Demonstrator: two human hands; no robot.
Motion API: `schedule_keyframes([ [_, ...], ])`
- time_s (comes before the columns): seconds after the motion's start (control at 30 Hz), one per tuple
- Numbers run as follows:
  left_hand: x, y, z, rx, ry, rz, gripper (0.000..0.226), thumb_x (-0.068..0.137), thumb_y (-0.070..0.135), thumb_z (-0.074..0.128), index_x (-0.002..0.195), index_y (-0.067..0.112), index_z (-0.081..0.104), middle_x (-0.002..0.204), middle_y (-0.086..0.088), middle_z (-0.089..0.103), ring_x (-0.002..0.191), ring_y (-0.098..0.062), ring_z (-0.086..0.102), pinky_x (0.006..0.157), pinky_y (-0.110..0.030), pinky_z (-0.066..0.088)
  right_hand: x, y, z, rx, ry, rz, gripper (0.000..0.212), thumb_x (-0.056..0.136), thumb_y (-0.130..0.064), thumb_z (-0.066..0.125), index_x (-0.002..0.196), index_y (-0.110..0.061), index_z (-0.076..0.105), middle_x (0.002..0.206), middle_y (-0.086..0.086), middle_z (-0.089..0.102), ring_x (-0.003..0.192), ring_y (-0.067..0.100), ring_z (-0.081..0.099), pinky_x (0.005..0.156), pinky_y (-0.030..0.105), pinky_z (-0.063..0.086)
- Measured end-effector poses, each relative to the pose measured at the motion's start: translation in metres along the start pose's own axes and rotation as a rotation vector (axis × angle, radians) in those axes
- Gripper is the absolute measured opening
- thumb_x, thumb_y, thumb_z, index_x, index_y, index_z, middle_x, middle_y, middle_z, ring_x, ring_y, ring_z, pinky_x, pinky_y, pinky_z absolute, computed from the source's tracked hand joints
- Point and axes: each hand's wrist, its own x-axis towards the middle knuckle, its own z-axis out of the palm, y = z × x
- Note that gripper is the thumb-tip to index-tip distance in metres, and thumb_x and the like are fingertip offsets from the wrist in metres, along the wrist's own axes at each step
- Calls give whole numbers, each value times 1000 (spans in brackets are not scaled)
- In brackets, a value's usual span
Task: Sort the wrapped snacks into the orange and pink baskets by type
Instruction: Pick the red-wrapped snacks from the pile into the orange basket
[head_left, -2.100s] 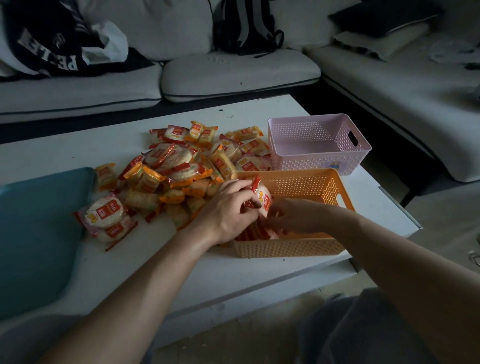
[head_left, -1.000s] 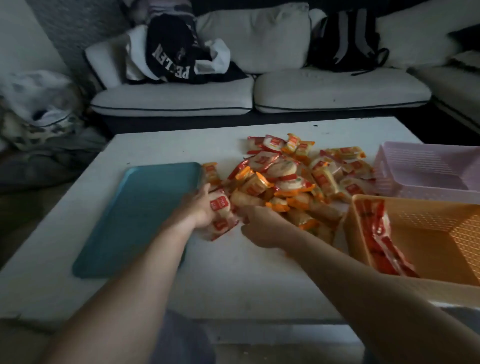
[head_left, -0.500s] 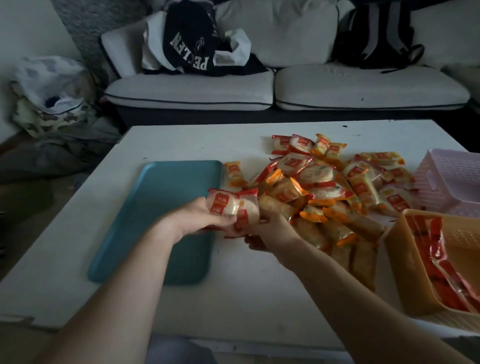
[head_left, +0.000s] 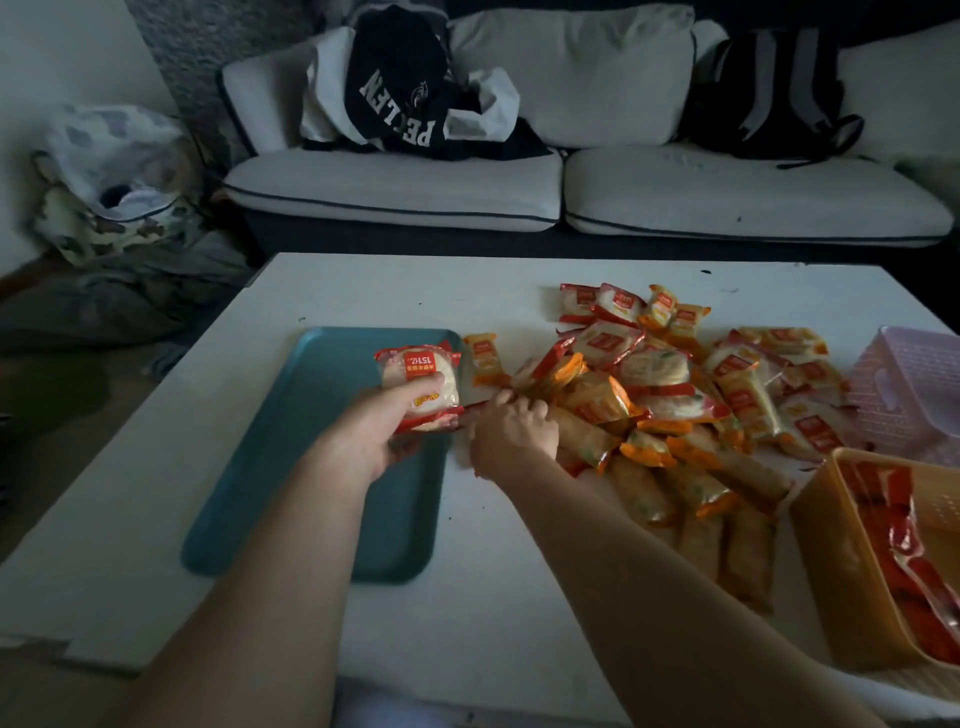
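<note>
Where the right edge cuts the view: the orange basket (head_left: 831, 545) at near right shows only its left part, with red-wrapped snacks (head_left: 904, 530) lying inside. The pink basket (head_left: 904, 395) just beyond it shows one pierced wall, and its inside is out of sight.
Hard to make out: dim light blurs the print on most wrappers, and both forearms cover part of the white table (head_left: 363, 291) on its near side.
Left hand (head_left: 363, 441): thumb and fingers are wrapped round a stack of round packets (head_left: 423, 384) with red edges, held over the far right corner of the teal tray (head_left: 291, 467). The number of packets cannot be counted.
Right hand (head_left: 511, 431): knuckles up, fingers curled down at the near left edge of the pile (head_left: 675, 395), just right of the left hand. A red wrapper edge shows by the fingertips, but whether it is gripped cannot be told.
Pile: wrapped snacks are heaped on the table between tray and baskets, with long rolls (head_left: 748, 478) in orange-edged wrappers on the near side, close to the orange basket.
Around: a sofa (head_left: 395, 187) stands beyond the table, bearing a dark lettered garment (head_left: 400, 104) and a backpack (head_left: 769, 93). A patterned bag (head_left: 114, 197) sits on the floor at far left.
</note>
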Motion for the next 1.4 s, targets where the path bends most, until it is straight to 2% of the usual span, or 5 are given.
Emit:
schedule_keyframes([
  [0.53,-39,18,56,-47,-480,293,57,61,32,91,113,17,75,111,-16,75,104,-33,72,83,-40,56,-36,85,-100,1249,-32,-62,15,95,-5,62,86,-14,69,78,14,69,70,27,65,64,38,59],
  [0.67,-42,30,98,-268,-424,336,63,74,24,84,132,21,60,118,-12,74,103,-33,73,74,-43,60,-18,158,-123,761,365,153,15,92,-28,56,88,-18,66,87,8,72,72,24,67,66,39,56],
  [0.77,-35,37,126,-284,-325,265,68,70,31,88,131,20,58,113,-12,75,97,-31,76,70,-43,61,3,192,-112,433,170,336,47,86,-55,53,96,-11,65,94,8,69,84,26,68,78,44,59],
  [1.13,50,82,190,221,-224,118,101,37,55,93,126,18,60,106,-13,75,88,-30,77,88,-48,60,24,205,-106,704,-213,323,42,80,-47,79,104,-16,64,81,1,58,68,16,52,58,26,43],
  [1.4,71,63,183,600,-387,47,97,35,76,87,119,32,66,111,-8,75,107,-31,69,102,-46,51,51,226,-116,1103,168,482,23,89,-24,64,100,-3,65,87,12,72,74,25,72,64,34,62],
])
